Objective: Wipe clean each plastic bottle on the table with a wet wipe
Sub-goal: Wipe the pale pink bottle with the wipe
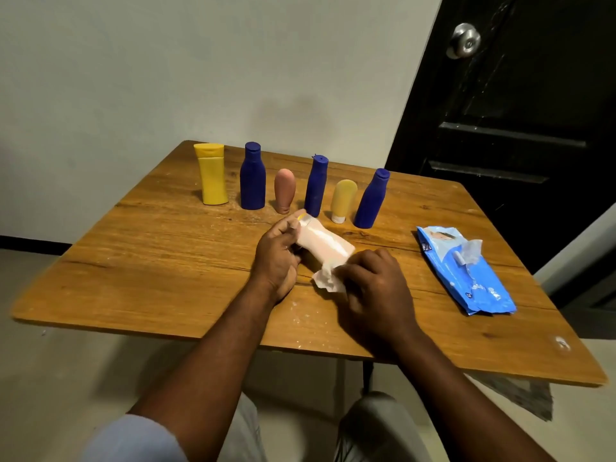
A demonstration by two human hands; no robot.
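1. The left hand point(278, 251) grips the pale bottle point(325, 245) round its cap end. The right hand point(376, 281) pinches a crumpled wipe point(328, 280) against the base end. Neither hand is free.
2. The bottle lies tilted between the hands, cap pointing away from the person. Whether it touches the worktop point(166, 248) I cannot tell.
3. Beyond the hands stand six more bottles in a row. The blue bottle point(316, 186) and the pink tube point(285, 191) are nearest, just behind the left hand's fingers.
4. The pack point(465, 271) lies well to the right of the right hand, its flap lifted.
5. Likely slip: wet plastic is slick, and the left hand holds only one end. A hard stroke from the right hand could twist the bottle loose.
6. Likely knock: a push of the bottle away from the person could drive its cap into the blue bottle or the tube. Both are narrow-footed and would probably topple, perhaps taking neighbours down.
7. Likely miss: the wipe is bunched, so little of it meets the surface and the side under the left hand's grip may go uncleaned.
8. The open flap may let the remaining wipes dry out.
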